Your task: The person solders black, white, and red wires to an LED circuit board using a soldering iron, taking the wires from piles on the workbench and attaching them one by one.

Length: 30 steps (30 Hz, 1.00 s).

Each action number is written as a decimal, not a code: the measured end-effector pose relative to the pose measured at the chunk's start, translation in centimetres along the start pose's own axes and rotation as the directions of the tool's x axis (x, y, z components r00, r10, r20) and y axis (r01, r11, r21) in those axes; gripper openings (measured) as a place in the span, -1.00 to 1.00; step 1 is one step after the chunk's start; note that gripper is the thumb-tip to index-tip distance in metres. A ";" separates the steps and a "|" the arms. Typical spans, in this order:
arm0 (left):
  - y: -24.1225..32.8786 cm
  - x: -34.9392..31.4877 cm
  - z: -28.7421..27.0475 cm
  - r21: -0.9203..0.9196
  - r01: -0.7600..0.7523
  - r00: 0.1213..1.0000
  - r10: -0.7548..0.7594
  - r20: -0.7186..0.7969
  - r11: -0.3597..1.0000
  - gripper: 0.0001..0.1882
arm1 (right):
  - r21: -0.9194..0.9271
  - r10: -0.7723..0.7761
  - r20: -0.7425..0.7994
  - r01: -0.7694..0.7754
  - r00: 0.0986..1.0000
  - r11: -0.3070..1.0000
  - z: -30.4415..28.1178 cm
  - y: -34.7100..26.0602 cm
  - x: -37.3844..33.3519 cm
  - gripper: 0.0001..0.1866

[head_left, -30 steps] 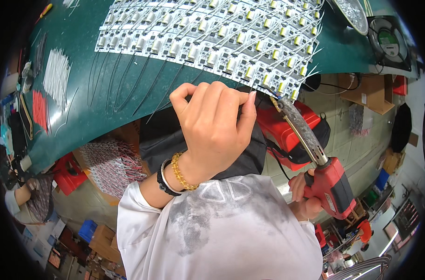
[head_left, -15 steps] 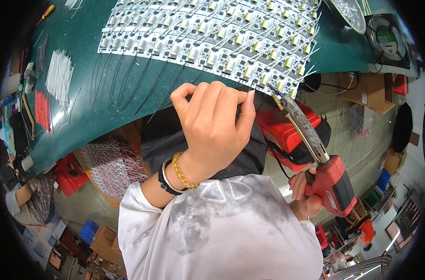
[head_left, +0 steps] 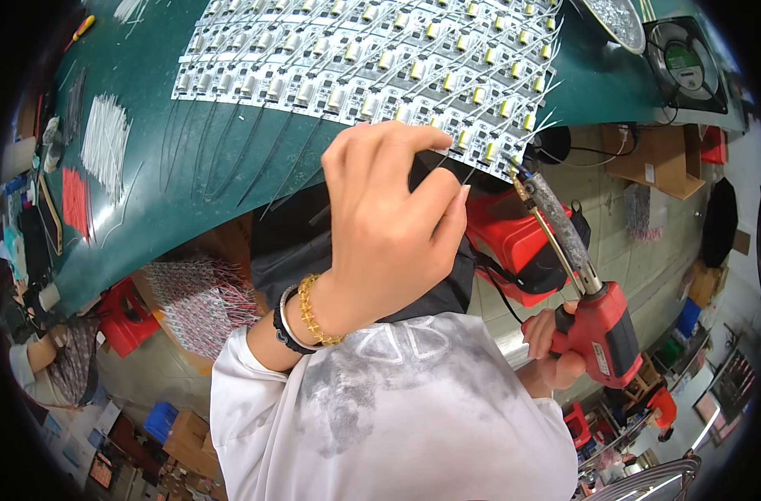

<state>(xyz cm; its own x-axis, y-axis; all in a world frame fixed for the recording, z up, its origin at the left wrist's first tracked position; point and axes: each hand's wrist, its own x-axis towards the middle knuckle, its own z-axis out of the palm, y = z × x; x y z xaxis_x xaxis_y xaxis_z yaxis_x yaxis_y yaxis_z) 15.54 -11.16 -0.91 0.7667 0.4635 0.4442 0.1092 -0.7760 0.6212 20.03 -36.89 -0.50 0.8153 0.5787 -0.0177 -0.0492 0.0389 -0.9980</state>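
Note:
My right hand [head_left: 556, 346] grips the handle of a red and black soldering gun [head_left: 610, 342]. Its metal tip is at the front right corner of a panel of white circuit boards [head_left: 330, 96]. Below the panel's front edge is my left hand [head_left: 393, 221], thumb and index finger pinched at a thin black wire [head_left: 469, 174] that hangs by the edge. What lies between those fingertips is partly hidden. The middle finger reaches out to the board edge. Several black wires [head_left: 247, 163] trail from the panel further left. Yellow and silvery components and pale wires cover the boards.
Bundles of white wires [head_left: 105, 150], red wires [head_left: 75, 200] and black wires [head_left: 75, 100] lie on the green table [head_left: 171, 225] at left. A metal bowl [head_left: 618, 23] and a fan [head_left: 689, 67] stand at far right. Red stools [head_left: 501, 225] are below.
The soldering tip has shifted right along the panel's front edge to its corner. My left hand has moved slightly right, its middle finger now stretched out from the curled fingers.

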 end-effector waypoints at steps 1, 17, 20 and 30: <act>0.1 -0.1 0.2 -0.001 -0.001 1.000 0.001 0.001 1.000 -0.86 | -0.001 -0.017 0.024 0.017 1.000 1.000 -0.1 0.1 -0.1 -0.10; 0.7 0.0 1.0 0.105 0.029 1.000 -0.029 0.000 0.994 -0.86 | -0.065 0.011 0.010 -0.010 1.000 0.998 -1.2 1.1 -0.8 -0.16; 0.7 0.1 1.0 0.099 0.028 1.000 -0.027 -0.008 0.995 -0.86 | -0.051 0.001 0.123 0.006 0.992 0.999 -2.0 0.6 -0.3 -0.13; 0.9 0.3 1.2 0.097 0.026 1.000 -0.026 -0.005 0.995 -0.86 | -0.141 0.140 0.146 -0.120 0.979 0.983 -1.7 -0.1 -0.1 -0.14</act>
<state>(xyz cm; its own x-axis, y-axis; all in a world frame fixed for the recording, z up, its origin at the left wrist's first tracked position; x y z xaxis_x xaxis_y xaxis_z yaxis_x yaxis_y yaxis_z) 16.64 -12.22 -0.95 0.7607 0.4854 0.4310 0.1903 -0.8015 0.5669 20.89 -38.31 -0.48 0.7073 0.6912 -0.1482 -0.0647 -0.1454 -0.9872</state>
